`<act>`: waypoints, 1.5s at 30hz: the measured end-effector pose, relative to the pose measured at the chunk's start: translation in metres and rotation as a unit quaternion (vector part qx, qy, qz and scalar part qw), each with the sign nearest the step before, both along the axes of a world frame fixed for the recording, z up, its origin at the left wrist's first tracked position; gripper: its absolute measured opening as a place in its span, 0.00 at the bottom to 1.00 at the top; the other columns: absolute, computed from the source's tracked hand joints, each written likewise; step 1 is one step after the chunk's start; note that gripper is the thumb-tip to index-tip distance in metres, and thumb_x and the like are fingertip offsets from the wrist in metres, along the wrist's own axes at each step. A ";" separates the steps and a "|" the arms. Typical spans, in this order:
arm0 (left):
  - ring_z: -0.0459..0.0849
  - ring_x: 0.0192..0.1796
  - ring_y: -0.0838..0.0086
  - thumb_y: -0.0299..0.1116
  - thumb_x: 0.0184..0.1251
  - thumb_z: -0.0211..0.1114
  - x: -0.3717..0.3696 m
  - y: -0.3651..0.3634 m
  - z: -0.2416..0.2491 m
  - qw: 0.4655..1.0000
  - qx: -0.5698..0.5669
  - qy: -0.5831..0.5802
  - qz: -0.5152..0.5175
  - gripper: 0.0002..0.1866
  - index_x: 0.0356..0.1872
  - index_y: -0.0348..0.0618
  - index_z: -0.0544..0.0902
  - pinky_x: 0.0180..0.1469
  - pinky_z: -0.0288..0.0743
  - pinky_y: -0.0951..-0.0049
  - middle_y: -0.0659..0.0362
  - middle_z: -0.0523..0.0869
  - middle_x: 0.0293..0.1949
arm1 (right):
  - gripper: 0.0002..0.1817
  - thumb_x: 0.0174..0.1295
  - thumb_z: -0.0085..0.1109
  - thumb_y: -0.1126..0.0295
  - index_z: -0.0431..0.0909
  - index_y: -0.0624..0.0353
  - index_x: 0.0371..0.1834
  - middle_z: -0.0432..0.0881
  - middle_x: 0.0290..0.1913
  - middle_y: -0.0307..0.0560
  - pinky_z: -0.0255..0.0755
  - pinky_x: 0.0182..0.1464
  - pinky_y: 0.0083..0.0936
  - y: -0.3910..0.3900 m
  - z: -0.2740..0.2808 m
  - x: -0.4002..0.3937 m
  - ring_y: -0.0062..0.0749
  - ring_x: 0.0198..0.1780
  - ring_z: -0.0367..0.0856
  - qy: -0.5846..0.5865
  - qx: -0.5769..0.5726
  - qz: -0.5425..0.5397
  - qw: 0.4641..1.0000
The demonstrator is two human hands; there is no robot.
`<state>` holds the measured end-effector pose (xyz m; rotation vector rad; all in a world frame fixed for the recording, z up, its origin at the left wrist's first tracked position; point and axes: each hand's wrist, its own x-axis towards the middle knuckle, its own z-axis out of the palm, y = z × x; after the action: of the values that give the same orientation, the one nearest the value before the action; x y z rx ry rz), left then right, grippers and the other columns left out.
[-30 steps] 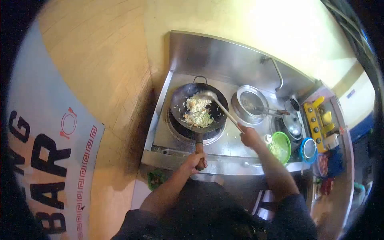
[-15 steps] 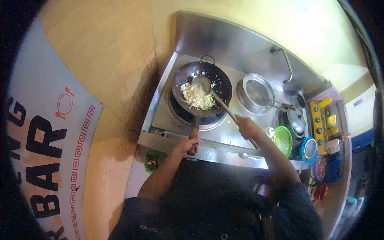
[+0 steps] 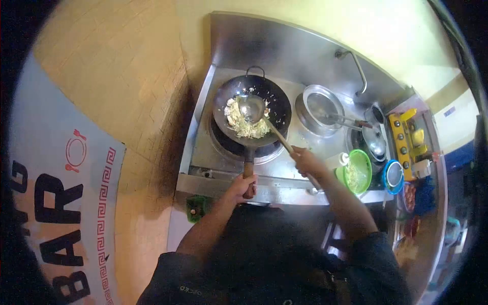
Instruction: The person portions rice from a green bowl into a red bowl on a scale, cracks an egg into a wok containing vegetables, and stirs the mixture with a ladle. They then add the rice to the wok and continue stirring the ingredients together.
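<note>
A black wok (image 3: 278,104) sits tilted over the left burner, with pale rice and shredded greens (image 3: 249,129) in its lower part. My left hand (image 3: 243,187) is closed around the wok's wooden handle (image 3: 248,169). In my right hand (image 3: 307,161) is the long handle of a metal ladle (image 3: 251,108). The ladle's round bowl lies on the food, near the middle of the wok.
Right of the wok stand a metal pot (image 3: 320,109) with a utensil across it, a white bottle (image 3: 337,161), a green bowl (image 3: 359,175), a blue-rimmed container (image 3: 393,177) and a lidded pan (image 3: 374,142). A green basket (image 3: 195,207) is at lower left.
The ladle bowl has moved a little down and left over the food, with my right hand following slightly left. The whole view has shifted slightly. My left hand keeps its hold.
</note>
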<state>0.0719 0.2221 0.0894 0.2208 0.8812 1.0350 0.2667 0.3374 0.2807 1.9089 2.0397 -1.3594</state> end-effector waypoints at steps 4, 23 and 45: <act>0.76 0.21 0.75 0.35 0.63 0.64 0.001 0.000 0.008 0.999 -0.020 -0.021 0.032 0.09 0.34 0.44 0.73 0.20 0.73 0.70 0.62 0.75 0.25 | 0.19 0.66 0.47 0.63 0.69 0.56 0.59 0.80 0.33 0.69 0.74 0.40 0.50 -0.018 -0.062 0.044 0.66 0.36 0.80 0.003 0.305 0.153 0.940; 0.76 0.19 0.72 0.36 0.64 0.64 -0.006 -0.001 0.003 1.000 0.012 -0.007 0.011 0.11 0.36 0.43 0.73 0.21 0.74 0.69 0.61 0.76 0.25 | 0.21 0.66 0.46 0.65 0.67 0.53 0.63 0.81 0.36 0.65 0.73 0.41 0.51 -0.025 -0.015 0.018 0.63 0.37 0.81 -0.058 0.222 0.095 0.969; 0.78 0.25 0.68 0.40 0.64 0.64 -0.020 0.006 0.012 0.987 -0.057 -0.145 -0.042 0.12 0.37 0.46 0.73 0.28 0.77 0.61 0.59 0.77 0.26 | 0.29 0.62 0.43 0.74 0.55 0.61 0.70 0.79 0.31 0.64 0.76 0.28 0.43 -0.022 -0.011 -0.022 0.51 0.28 0.83 -0.223 0.258 0.317 0.885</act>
<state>0.0515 0.2280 0.1016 0.0090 0.6588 0.9067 0.2447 0.3153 0.2701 1.2629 2.5524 -0.2177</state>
